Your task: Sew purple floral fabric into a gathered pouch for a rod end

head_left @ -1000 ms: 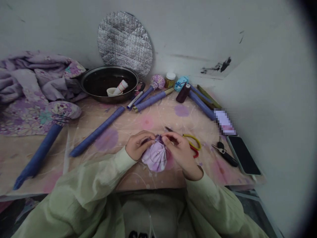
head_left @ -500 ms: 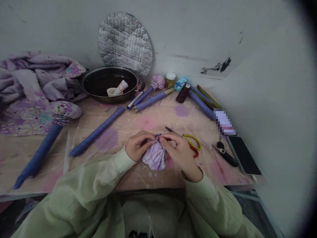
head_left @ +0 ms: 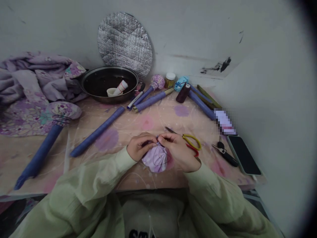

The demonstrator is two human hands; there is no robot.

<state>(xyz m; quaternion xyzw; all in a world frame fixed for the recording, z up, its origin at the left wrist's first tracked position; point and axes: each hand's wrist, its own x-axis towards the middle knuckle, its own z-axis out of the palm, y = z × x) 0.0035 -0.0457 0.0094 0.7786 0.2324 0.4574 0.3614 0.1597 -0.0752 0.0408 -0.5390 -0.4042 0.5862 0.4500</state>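
A small purple patterned cloth [head_left: 155,159], gathered at its upper edge, hangs between my hands over the front of the table. My left hand [head_left: 141,146] pinches the gathered edge from the left. On the other side, my right hand [head_left: 176,148] has its thumb and fingers pressed together at the same edge, close to the left fingertips. A dark loop of thread lies over the cloth. Scissors [head_left: 192,140] with yellow and red handles lie just behind and right of my right hand, partly hidden by it.
Blue-wrapped sticks [head_left: 97,131] lie about the table [head_left: 138,180]. A black pan [head_left: 99,81] holds a cup. Purple fabric [head_left: 22,82] is heaped at left. A thread spool [head_left: 183,93] and jar [head_left: 170,80] stand behind; a phone [head_left: 244,155] and pliers-like tool [head_left: 228,156] lie right.
My right hand has turned and drawn nearer my left fingertips, its wrist now higher. The cloth has shifted slightly downward, and the right sleeve has moved up.
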